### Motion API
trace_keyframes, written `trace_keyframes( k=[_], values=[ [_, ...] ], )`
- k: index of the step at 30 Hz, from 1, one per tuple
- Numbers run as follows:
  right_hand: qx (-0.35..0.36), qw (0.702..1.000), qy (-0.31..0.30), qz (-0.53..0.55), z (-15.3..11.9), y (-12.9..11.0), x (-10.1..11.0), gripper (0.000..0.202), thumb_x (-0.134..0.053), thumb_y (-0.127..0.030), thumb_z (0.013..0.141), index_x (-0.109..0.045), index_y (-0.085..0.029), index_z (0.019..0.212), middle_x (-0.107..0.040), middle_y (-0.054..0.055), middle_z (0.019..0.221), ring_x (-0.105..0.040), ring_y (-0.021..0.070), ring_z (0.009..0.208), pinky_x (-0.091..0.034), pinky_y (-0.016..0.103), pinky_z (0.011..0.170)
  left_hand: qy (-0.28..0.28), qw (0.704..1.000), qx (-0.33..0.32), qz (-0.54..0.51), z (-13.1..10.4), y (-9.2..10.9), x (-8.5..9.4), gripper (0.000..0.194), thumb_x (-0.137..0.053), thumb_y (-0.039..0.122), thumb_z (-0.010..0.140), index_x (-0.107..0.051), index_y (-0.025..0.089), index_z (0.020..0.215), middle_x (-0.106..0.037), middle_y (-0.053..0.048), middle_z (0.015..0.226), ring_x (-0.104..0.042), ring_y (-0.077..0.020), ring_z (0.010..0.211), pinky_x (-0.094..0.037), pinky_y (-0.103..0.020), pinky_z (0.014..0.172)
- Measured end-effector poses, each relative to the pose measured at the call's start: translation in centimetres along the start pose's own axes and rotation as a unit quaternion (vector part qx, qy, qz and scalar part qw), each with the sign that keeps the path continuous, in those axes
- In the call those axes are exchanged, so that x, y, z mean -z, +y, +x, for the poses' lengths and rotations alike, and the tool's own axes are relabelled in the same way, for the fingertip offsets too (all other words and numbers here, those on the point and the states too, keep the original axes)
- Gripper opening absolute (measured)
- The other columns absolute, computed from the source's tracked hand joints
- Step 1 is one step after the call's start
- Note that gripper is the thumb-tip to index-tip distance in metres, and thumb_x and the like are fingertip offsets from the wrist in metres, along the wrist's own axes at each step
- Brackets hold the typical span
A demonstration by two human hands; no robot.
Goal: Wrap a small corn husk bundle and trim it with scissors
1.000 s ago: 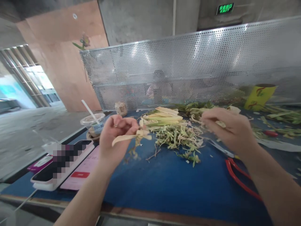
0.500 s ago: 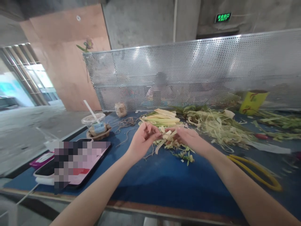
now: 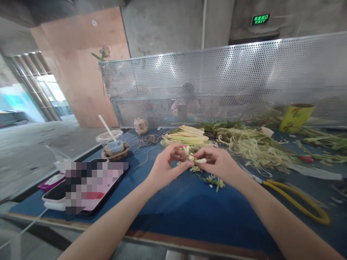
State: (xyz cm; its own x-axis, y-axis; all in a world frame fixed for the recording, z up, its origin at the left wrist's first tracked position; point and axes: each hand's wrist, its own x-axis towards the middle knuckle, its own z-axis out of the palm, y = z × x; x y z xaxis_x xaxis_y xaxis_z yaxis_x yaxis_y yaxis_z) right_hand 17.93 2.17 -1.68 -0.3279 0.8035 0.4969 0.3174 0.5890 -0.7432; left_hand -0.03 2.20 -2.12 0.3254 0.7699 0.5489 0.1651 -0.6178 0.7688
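1. Edge first: the table (image 3: 189,220) ends in a wooden lip at the near side, and bare blue cloth lies open between that lip and the hands.
2. Left end holds a phone (image 3: 89,184), blurred, close to the near edge, with a lidded cup (image 3: 111,141) and straw behind it and loose twine (image 3: 148,140) just right of that.
3. The left hand (image 3: 165,168) is closed in a pinch on the husk (image 3: 193,156), a small pale bunch of strips held just above the table's middle.
4. The right hand (image 3: 218,164) pinches the same husk from the other side, fingertips nearly meeting the left's.
5. Scraps (image 3: 214,180) lie on the cloth right under the hands; a stack of pale stalks (image 3: 187,136) sits just behind them.
6. Shredded leaves (image 3: 255,144) spread to the right, well apart from the hands.
7. Yellow-handled pliers (image 3: 298,202) lie near the right forearm.
8. A perforated metal screen (image 3: 217,79) closes the far side, a yellow cup (image 3: 296,117) before it; a person (image 3: 185,101) shows dimly behind.
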Motion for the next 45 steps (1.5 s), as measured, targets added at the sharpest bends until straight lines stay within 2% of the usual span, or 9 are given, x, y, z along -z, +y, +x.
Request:
trace_keyframes(
  k=[3, 6, 10, 13, 18, 22, 28, 36, 45],
  values=[
    [0.025, 0.999, 0.009, -0.022, -0.1, 0.0, 0.1, 0.007, -0.058, -0.023, 0.071, -0.058, -0.017, 0.075, -0.064, 0.001, 0.069, -0.060, 0.0103, 0.061, -0.050, 0.022, 0.056, 0.021, 1.000, 0.000, 0.018, 0.0, -0.1, 0.1, 0.022, -0.062, 0.029, 0.071, -0.059, 0.016, 0.088, -0.062, -0.005, 0.086, -0.060, -0.0149, 0.081, -0.052, -0.032, 0.077],
    [0.053, 0.997, 0.026, -0.052, -0.1, -0.1, 0.3, 0.008, -0.058, -0.022, 0.072, -0.058, -0.016, 0.078, -0.065, 0.001, 0.071, -0.061, 0.0102, 0.061, -0.051, 0.022, 0.056, 0.019, 1.000, -0.010, 0.015, 0.1, -0.3, 0.5, 0.020, -0.064, 0.028, 0.069, -0.063, 0.017, 0.087, -0.065, -0.007, 0.091, -0.061, -0.0162, 0.083, -0.052, -0.033, 0.078],
    [0.122, 0.981, 0.077, -0.130, -0.3, 0.1, 0.4, 0.008, -0.054, -0.021, 0.075, -0.058, -0.018, 0.082, -0.065, 0.003, 0.076, -0.061, 0.0110, 0.067, -0.051, 0.023, 0.059, 0.014, 0.995, -0.055, 0.086, 0.1, -0.2, 0.7, 0.014, -0.063, 0.026, 0.071, -0.068, 0.020, 0.082, -0.069, -0.005, 0.089, -0.062, -0.0170, 0.085, -0.050, -0.032, 0.083],
    [0.214, 0.938, 0.129, -0.241, -0.6, 0.2, 0.3, 0.009, -0.054, -0.016, 0.076, -0.057, -0.018, 0.084, -0.066, 0.005, 0.081, -0.062, 0.0135, 0.075, -0.050, 0.025, 0.062, 0.006, 0.995, -0.033, 0.093, 0.0, -0.1, 0.5, 0.017, -0.063, 0.028, 0.070, -0.069, 0.020, 0.084, -0.069, -0.006, 0.089, -0.063, -0.0185, 0.083, -0.051, -0.032, 0.079],
    [0.322, 0.847, 0.193, -0.376, -0.9, 0.0, 0.0, 0.004, -0.056, -0.014, 0.074, -0.056, -0.016, 0.078, -0.066, 0.006, 0.075, -0.061, 0.0160, 0.071, -0.047, 0.029, 0.064, -0.027, 0.992, 0.111, -0.052, -0.2, 0.3, 0.1, 0.020, -0.066, 0.033, 0.067, -0.070, 0.016, 0.076, -0.070, -0.004, 0.070, -0.062, -0.0147, 0.057, -0.055, -0.029, 0.059],
    [0.352, 0.798, 0.204, -0.444, -1.0, -0.2, -0.2, 0.003, -0.056, -0.012, 0.074, -0.055, -0.015, 0.075, -0.065, 0.006, 0.071, -0.060, 0.0145, 0.066, -0.046, 0.026, 0.061, -0.010, 0.988, 0.111, -0.105, -0.1, 0.7, 0.1, 0.011, -0.066, 0.028, 0.067, -0.070, 0.018, 0.067, -0.068, -0.001, 0.062, -0.059, -0.0118, 0.050, -0.054, -0.026, 0.053],
    [0.361, 0.779, 0.196, -0.474, -1.2, -0.5, -0.5, 0.004, -0.056, -0.010, 0.075, -0.055, -0.013, 0.077, -0.064, 0.005, 0.070, -0.059, 0.0144, 0.064, -0.045, 0.027, 0.061, 0.013, 0.988, 0.122, -0.091, -0.2, 0.5, -0.1, 0.009, -0.069, 0.025, 0.063, -0.071, 0.020, 0.070, -0.069, 0.000, 0.064, -0.057, -0.0106, 0.048, -0.053, -0.026, 0.053],
    [0.368, 0.788, 0.179, -0.460, -1.7, -0.5, -0.9, 0.010, -0.056, -0.008, 0.075, -0.058, -0.009, 0.085, -0.065, 0.007, 0.074, -0.060, 0.0164, 0.068, -0.048, 0.028, 0.062, 0.069, 0.990, 0.105, -0.069, -0.2, 1.1, -0.4, 0.005, -0.068, 0.018, 0.063, -0.070, 0.020, 0.059, -0.066, 0.002, 0.054, -0.055, -0.0097, 0.045, -0.052, -0.023, 0.050],
    [0.381, 0.777, 0.184, -0.467, -1.5, -0.4, -1.4, 0.013, -0.051, -0.010, 0.079, -0.060, -0.008, 0.088, -0.067, 0.008, 0.078, -0.061, 0.0160, 0.071, -0.049, 0.028, 0.066, 0.079, 0.994, 0.076, 0.015, -0.4, 0.6, -0.3, 0.010, -0.066, 0.026, 0.067, -0.071, 0.018, 0.065, -0.068, 0.002, 0.057, -0.059, -0.0095, 0.048, -0.048, -0.019, 0.051]
  ],
)
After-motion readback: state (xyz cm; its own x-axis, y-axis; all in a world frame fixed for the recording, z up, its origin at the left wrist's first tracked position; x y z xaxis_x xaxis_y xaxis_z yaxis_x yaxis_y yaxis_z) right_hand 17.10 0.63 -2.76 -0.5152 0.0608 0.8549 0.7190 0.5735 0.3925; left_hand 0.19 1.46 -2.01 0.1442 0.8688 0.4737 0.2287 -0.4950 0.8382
